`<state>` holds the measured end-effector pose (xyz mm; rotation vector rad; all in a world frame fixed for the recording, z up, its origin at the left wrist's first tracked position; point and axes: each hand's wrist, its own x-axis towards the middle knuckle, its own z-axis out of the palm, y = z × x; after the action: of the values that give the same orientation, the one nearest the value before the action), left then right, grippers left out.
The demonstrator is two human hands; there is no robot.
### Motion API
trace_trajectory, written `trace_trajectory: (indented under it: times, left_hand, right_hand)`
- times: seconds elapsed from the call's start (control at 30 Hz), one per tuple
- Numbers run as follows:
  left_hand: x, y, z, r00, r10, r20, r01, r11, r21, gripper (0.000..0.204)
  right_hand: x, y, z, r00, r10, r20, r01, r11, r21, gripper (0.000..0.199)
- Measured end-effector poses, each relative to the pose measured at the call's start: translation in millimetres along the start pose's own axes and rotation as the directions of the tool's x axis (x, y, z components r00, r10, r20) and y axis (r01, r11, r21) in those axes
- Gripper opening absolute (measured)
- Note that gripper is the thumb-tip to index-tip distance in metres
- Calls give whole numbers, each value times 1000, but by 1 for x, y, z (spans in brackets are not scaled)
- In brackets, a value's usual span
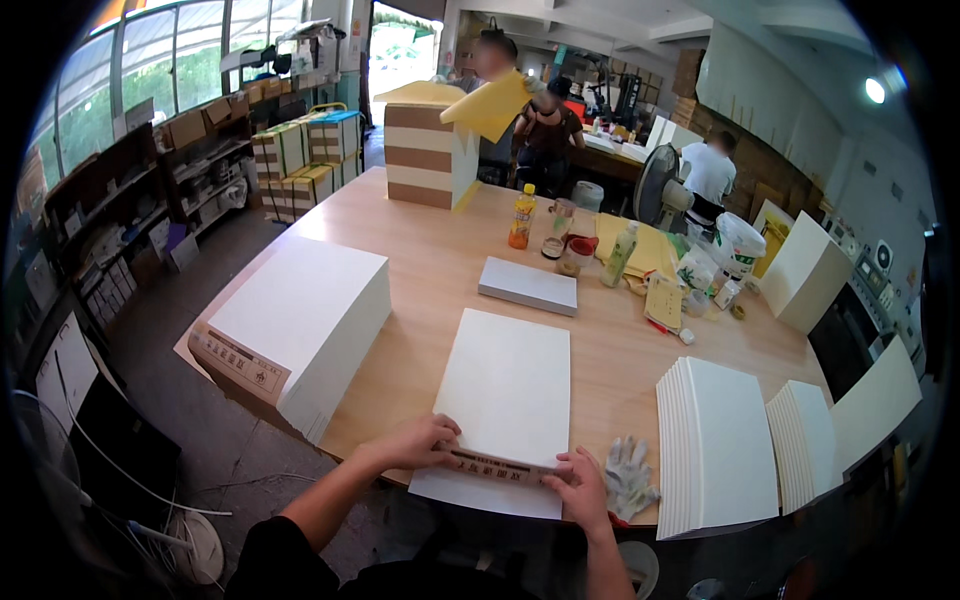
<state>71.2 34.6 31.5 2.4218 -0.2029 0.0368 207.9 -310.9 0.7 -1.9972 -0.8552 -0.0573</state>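
Observation:
A white rectangular stack of sheets (510, 385) lies before me, with a brown printed strip (500, 467) along its near edge. My left hand (428, 440) is closed at the strip's left end, fingers bent over the near left corner. At the opposite corner, my right hand (578, 485) pinches the strip's right end, thumb and fingers close together. Under the strip, a loose white sheet (490, 497) sticks out toward me over the table edge. A grey-white work glove (630, 478) lies just right of my right hand.
A tall white stack (300, 290) stands on the wooden table's (420, 270) left side. White board piles (715, 440) are at right. Beyond lie a grey-white block (528, 285), an orange drink bottle (522, 217), cups and a fan (660, 185). Other people work farther back, one holding yellow paper (490, 105).

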Motion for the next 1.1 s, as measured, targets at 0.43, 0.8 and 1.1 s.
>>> trace_trajectory:
  times: [0.43,0.8,1.1]
  left_hand:
    - [32,-16,15,978,-204,-53,207,976,67,36]
    - [77,37,-20,932,54,358,-270,761,589,95]
    - [143,71,2,785,12,619,-543,493,680,109]
  right_hand:
    - [26,-9,21,974,221,-45,-226,951,-212,35]
    - [30,-20,13,1000,22,-16,-26,931,-365,25]
    - [26,1,-77,977,122,-177,-176,928,-329,21]
